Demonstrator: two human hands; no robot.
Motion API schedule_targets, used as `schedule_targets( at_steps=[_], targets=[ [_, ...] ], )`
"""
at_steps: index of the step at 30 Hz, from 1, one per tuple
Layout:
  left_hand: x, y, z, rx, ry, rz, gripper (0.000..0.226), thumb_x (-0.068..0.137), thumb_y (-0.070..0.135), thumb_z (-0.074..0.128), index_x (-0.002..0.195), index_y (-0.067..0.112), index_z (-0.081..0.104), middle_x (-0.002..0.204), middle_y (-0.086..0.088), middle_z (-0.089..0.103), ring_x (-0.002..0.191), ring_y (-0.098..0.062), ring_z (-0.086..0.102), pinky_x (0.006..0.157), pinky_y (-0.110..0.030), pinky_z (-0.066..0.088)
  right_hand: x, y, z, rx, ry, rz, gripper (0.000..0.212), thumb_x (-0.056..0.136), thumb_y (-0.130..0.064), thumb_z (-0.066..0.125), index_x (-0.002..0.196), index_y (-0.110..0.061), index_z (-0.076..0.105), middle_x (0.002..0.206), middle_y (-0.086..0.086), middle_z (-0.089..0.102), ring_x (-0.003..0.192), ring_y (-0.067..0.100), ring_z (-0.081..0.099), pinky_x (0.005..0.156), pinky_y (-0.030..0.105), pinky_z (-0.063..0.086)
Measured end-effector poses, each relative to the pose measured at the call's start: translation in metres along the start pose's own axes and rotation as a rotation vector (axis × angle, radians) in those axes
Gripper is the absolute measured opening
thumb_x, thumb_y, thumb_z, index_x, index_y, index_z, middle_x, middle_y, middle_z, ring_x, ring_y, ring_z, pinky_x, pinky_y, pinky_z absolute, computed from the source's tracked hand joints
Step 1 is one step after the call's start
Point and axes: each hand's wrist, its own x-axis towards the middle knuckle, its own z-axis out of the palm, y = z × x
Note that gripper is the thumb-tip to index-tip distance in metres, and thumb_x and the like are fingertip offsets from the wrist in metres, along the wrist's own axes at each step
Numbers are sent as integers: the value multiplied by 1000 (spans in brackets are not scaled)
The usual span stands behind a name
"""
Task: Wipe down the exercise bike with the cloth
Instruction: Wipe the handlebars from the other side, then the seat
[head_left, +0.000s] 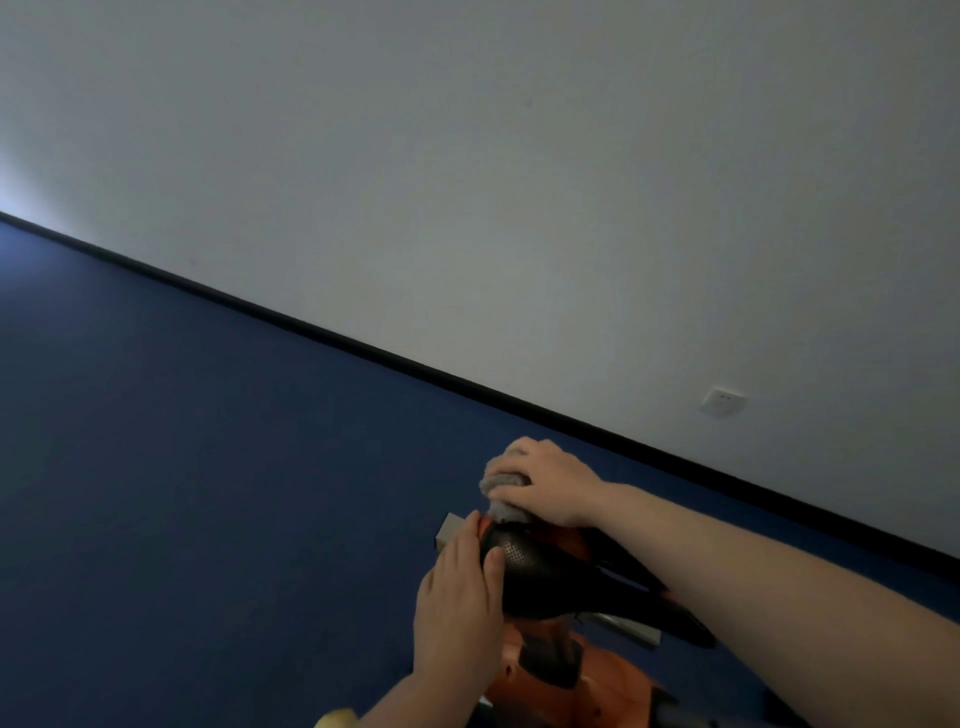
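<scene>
The exercise bike's black perforated saddle (550, 574) sits low in the middle of the view, above the orange frame (587, 686). My right hand (545, 480) grips a bunched grey cloth (498, 483) and presses it on the far end of the saddle. My left hand (457, 608) lies along the saddle's left side, fingers straight and thumb on top of the saddle. Most of the bike is out of view below.
Dark blue carpet (208, 467) spreads to the left. A white wall (519, 182) with a black skirting board (311, 327) runs diagonally behind. A wall socket (723, 400) sits at the right. A grey metal bar (451, 530) of the bike pokes out beyond the saddle.
</scene>
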Motion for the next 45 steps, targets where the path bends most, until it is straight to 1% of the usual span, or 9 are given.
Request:
schedule_targets(
  at_steps=[6, 12, 18, 24, 27, 31, 34, 39, 45],
  targets=[
    [0, -5, -2, 79, -3, 33, 52, 102, 45, 13, 152, 31, 12, 156, 16, 21, 141, 0, 23, 114, -23, 24, 20, -26, -8, -106, -52, 140, 34, 83, -59, 48, 88, -35, 72, 110, -14, 63, 104, 14, 54, 88, 36, 46],
    [0, -6, 0, 69, -56, 10, 58, 100, 48, 10, 153, 29, -6, 161, 14, -1, 146, -1, 6, 119, -26, 14, -37, 2, 19, -63, 143, -209, 52, 95, -63, 24, 125, -43, 61, 149, -23, 28, 143, 1, 9, 116, 28, -1],
    [4, -6, -2, -57, -63, 64, 53, 99, 48, 13, 148, 44, -5, 156, 25, 3, 141, 6, 13, 116, -26, 24, -3, -21, 14, -123, 184, 39, 38, 97, -55, 36, 114, -38, 65, 127, -9, 51, 120, 18, 41, 101, 33, 32],
    [1, -9, -8, -146, -66, 120, 45, 88, 63, 6, 131, 65, -7, 139, 45, -2, 124, 26, 4, 103, -10, 18, -46, 9, 22, -71, 206, -162, 38, 99, -55, 26, 135, -58, 37, 154, -18, 22, 143, 6, 11, 117, 31, 10],
    [4, -5, -7, -155, -67, 143, 44, 100, 48, 17, 136, 59, -4, 139, 47, -4, 133, 23, 0, 101, -1, 10, -46, 13, 23, 50, 215, 47, 40, 97, -58, 24, 137, -61, 22, 152, -14, 23, 139, 13, 24, 107, 40, 34],
    [10, -2, -10, -126, -92, 158, 48, 105, 31, 25, 142, 50, 0, 148, 38, -1, 130, 28, -10, 96, 7, 0, -1, -8, 9, 86, 144, 434, 43, 100, -50, 16, 128, -37, 46, 131, 4, 51, 115, 26, 52, 100, 44, 38],
    [13, 0, -9, -184, -106, 132, 49, 104, 39, 23, 150, 40, 6, 154, 30, 4, 136, 20, -2, 105, -3, 4, -9, -9, 15, -60, 217, 329, 42, 100, -49, 16, 131, -40, 43, 136, 0, 49, 121, 24, 50, 115, 49, 17],
    [23, 9, -4, -163, -106, 164, 62, 95, 56, 9, 153, 36, 10, 158, 24, 9, 138, 14, 4, 109, -9, 8, -70, 20, 26, 178, 212, 259, 50, 95, -65, 16, 142, -59, 3, 136, -3, 43, 108, 22, 56, 83, 41, 49],
    [27, 4, -2, -70, -95, 197, 65, 88, 62, 2, 150, 43, 7, 155, 29, 8, 136, 15, 10, 105, -9, 21, -22, -9, 15, 160, 249, 649, 45, 98, -53, 13, 125, -34, 43, 123, 7, 57, 109, 30, 55, 76, 37, 37]
  ],
)
